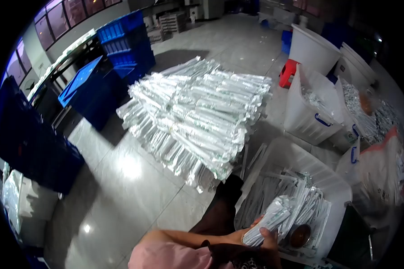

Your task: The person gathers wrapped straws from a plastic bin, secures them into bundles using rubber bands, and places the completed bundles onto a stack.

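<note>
Low at the right, both my hands are closed around a bundle of slim wrapped packets, silvery white and lying side by side. My left hand grips it from the left, fingers partly behind the bundle. My right hand holds its lower end, with the thumb showing on the near side. Beneath and beside them is a translucent white plastic bin with many loose packets of the same kind. A round, brown, bowl-like thing sits on those packets. What the packets contain is hidden.
A large stack of packet bundles stands ahead. Blue crates are piled at the left, beside a long table. More white bins, a big white tub, a red stool-like object and a full sack stand right.
</note>
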Available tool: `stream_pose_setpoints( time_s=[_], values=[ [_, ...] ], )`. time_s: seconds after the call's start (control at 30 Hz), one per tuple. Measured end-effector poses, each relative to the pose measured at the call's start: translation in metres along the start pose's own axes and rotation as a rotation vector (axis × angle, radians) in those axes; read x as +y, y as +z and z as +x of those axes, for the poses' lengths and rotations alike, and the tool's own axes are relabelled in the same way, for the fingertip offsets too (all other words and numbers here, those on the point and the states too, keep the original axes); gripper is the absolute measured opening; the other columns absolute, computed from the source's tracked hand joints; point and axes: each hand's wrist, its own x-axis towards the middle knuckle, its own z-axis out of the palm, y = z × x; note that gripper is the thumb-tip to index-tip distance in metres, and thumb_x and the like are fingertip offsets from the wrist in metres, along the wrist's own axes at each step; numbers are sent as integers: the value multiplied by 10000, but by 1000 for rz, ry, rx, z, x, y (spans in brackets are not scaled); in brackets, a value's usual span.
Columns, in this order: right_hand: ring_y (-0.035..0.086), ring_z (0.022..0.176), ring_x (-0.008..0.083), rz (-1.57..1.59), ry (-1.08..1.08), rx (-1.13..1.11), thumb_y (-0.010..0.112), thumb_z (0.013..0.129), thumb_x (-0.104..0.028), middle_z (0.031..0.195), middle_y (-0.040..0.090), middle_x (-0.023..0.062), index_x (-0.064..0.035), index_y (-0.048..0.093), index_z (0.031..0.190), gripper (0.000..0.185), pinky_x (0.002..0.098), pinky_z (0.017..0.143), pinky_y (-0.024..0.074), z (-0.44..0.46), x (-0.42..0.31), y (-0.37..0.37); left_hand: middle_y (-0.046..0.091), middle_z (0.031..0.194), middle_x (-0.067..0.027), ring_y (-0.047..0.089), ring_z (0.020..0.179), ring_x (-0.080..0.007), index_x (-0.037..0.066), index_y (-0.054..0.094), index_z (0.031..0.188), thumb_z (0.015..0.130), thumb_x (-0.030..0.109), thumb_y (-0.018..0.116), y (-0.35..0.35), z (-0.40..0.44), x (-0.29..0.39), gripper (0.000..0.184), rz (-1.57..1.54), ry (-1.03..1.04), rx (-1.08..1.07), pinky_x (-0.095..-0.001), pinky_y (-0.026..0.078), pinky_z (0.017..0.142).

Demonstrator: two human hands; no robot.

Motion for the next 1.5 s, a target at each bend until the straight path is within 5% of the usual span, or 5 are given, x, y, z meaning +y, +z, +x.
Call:
stream_pose_setpoints(
  time_s=[0.47,0.6,0.97,1.33,1.5],
  values=[
    [364,1132,225,-632,-396,-282,746,578,-229,1211,363,139,41,150,1303,976,330,951,287,146,-166,84,569,901,-230,548,898,-313,-74,566,967,792,645,318,-158,89,277,780,1020,48,-390,-371,425,793],
    [386,1121,208,-563,-352,-243,712,589,-161,1215,385,132,45,216,1293,886,302,955,284,213,-191,84,606,661,-135,586,653,-314,-11,608,667,837,518,387,-265,175,306,598,1266,434,368,-379,469,647],
    [522,999,289,-1489,-995,-26,592,566,-63,1181,488,123,-183,296,1308,808,341,907,365,424,-240,97,568,1029,-129,520,982,-287,111,527,1075,866,420,345,-390,213,301,416,1615,156,471,-413,357,880],
    [387,1168,262,-1854,-83,-429,551,788,-263,1287,399,30,-317,320,1287,552,515,985,224,540,-160,170,611,638,-76,575,509,-250,99,639,693,705,178,598,-390,200,309,90,1796,544,861,-315,456,474],
    [384,1165,267,-1802,-427,-238,471,834,-298,1247,434,57,-237,420,1231,406,564,968,183,521,-151,151,224,1386,-72,138,1300,-214,189,312,1303,847,484,295,-442,217,300,544,1549,-272,780,-527,107,1012]
  ],
)
